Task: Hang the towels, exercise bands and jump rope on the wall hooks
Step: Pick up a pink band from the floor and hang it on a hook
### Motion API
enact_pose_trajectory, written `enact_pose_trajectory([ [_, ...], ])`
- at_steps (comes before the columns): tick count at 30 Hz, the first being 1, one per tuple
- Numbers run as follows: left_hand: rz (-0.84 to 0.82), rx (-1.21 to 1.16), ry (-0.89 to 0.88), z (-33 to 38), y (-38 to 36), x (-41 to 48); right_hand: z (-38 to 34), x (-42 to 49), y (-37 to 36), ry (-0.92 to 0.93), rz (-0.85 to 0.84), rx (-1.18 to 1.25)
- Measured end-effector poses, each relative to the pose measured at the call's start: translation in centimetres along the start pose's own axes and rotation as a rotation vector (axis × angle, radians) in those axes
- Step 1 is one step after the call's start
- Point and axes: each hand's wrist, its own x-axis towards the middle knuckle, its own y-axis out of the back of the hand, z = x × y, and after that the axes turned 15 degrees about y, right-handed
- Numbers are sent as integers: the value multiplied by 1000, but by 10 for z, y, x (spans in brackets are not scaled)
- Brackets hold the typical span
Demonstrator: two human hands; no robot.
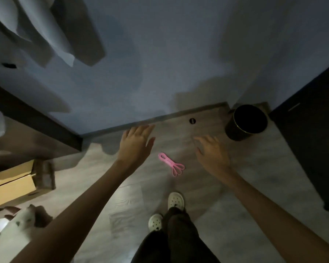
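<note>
I read this as the pick-up step for the exercise bands: the pink bands (171,164) lie in a loose tangle on the floor (254,177), out in its open middle, well short of the skirting edge where floor meets wall (160,63), and just ahead of my white clogs (176,201). Nothing touches them.

My left hand (135,143) hangs flat over the floor near that wall edge, fingers spread wide, holding nothing. My right hand (211,152) is on the other side of the bands, fingers spread and slightly curled, also with nothing in it. The bands sit between the two hands, nearer the wrists than the fingertips.

Next I judge that one hand has to drop and gather all the loops together, since they overlap and a pinch on one strand may leave the rest behind. Then they go up to a hook; no hook is visible from here, so I would have to look up first.

At the upper left, pale cloth (36,31) hangs against the wall, probably a towel already hung, though blur and dim light leave me unsure. A dark round bin (247,122) stands in the floor's far right corner, and a cardboard box (13,185) sits at the left edge.

I can read no writing, brand or label anywhere.
</note>
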Motion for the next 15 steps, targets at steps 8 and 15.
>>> enact_pose_trajectory([
  [8,-268,45,45,-2,-131,40,60,24,-99,-184,-131,76],
  [15,-423,56,28,-16,-271,77,112,38,-223,-367,-228,142],
])
